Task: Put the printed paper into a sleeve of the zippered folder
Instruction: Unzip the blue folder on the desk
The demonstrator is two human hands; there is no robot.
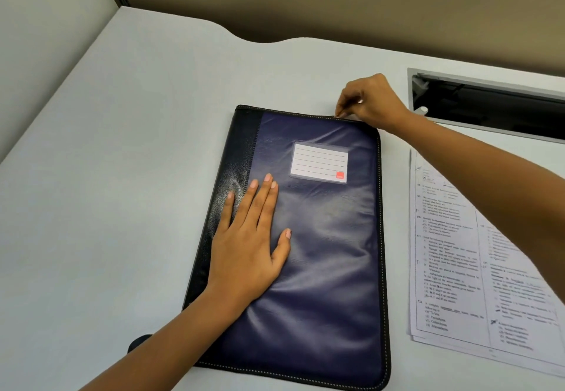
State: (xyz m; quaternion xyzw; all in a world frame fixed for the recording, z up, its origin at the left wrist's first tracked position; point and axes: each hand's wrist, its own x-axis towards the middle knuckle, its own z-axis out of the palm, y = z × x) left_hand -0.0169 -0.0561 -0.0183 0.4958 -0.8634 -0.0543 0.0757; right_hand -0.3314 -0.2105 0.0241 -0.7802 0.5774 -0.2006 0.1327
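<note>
Zippered folder point(308, 237) closed, flat on the white desk point(122, 146), cover up: navy front, black textured spine strip along its left edge, pale stitching round the border. Label window point(319, 162) on the upper front, lined white card with a small red square at its lower right corner. Left hand point(249, 247) palm down on the cover near the spine, fingers extended and close together, thumb splayed out to the right, pressing flat; little finger lying over the black strip. Left forearm entering from the bottom edge, crossing the folder's lower left corner. Right hand point(371, 104) at the folder's top edge near the far right corner, thumb and forefinger tips pinched together on something small right at the zip line; probably the zipper pull, too small to confirm. Right forearm running in from the right side of the frame, passing over the upper part of the printed paper point(452, 256). Printed paper flat on the desk just right of the folder, not touching it, outside the folder; more than one sheet visible at the lower left corner, numbered text in columns, a few pen marks, wording unreadable. Recessed dark slot with a grey frame point(489, 106) in the desk beyond the paper, at right. Beige partition wall point(336, 2) behind the desk.
</note>
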